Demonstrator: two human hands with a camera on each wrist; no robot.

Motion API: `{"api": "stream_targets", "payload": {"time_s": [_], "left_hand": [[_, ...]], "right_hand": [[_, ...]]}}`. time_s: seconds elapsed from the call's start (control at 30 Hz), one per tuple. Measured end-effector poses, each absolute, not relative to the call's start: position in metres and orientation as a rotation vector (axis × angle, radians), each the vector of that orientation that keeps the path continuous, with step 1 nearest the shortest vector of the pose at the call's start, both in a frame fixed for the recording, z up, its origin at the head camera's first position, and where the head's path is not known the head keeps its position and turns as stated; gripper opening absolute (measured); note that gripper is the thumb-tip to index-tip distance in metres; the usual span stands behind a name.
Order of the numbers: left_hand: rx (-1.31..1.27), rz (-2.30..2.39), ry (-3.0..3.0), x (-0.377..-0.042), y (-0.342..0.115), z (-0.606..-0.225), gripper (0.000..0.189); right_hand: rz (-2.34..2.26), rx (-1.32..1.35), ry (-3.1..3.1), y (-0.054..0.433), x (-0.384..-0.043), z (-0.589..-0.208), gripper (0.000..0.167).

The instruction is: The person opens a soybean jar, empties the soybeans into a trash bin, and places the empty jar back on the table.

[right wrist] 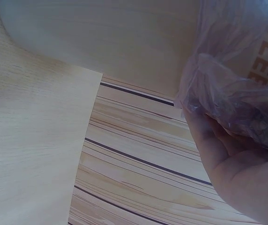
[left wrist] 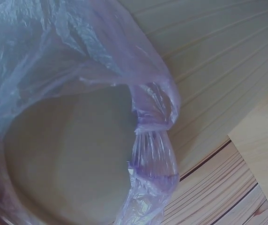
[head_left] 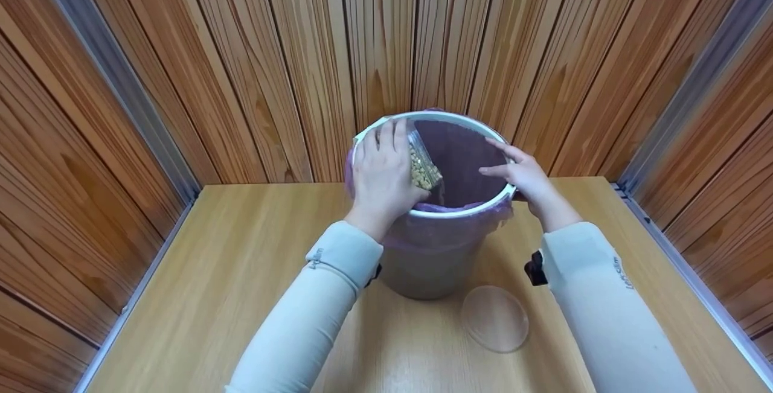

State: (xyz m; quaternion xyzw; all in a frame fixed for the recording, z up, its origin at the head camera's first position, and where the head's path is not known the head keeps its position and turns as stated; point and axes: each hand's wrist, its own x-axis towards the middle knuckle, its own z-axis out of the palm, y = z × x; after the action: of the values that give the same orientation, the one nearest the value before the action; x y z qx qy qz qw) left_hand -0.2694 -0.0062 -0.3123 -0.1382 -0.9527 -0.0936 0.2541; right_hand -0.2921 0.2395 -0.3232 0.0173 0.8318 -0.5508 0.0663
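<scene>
A bin [head_left: 432, 260] lined with a thin purple plastic bag [head_left: 447, 233] stands on the table. My left hand [head_left: 385, 169] grips a clear container [head_left: 421, 142] tilted over the bin's mouth, with small pale yellowish pieces [head_left: 423, 169] inside. A few bits seem to fall below its edge. At the right side of the white rim [head_left: 459, 215], my right hand [head_left: 524, 174] holds on, two digits reaching over the inside. In the right wrist view, other fingers [right wrist: 209, 140] lie outside against the bag. The left wrist view shows bunched bag film [left wrist: 155, 150] on the bin's side.
A clear round lid [head_left: 495, 319] lies on the wooden table [head_left: 253, 260] in front of the bin, to the right. Wood-patterned panels [head_left: 302, 49] rise behind and on both sides, with metal strips [head_left: 115, 49] at the corners.
</scene>
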Motion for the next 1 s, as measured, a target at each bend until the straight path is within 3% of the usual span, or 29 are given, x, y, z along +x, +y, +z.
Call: {"api": "stream_targets", "payload": {"time_s": [1.0], "left_hand": [[-0.398,-0.171,-2.599,-0.2680,-0.0069,-0.3064,0.122]], "right_hand": [[-1.701,0.045,2.495,0.2362,-0.2915,-0.3214,0.071]]}}
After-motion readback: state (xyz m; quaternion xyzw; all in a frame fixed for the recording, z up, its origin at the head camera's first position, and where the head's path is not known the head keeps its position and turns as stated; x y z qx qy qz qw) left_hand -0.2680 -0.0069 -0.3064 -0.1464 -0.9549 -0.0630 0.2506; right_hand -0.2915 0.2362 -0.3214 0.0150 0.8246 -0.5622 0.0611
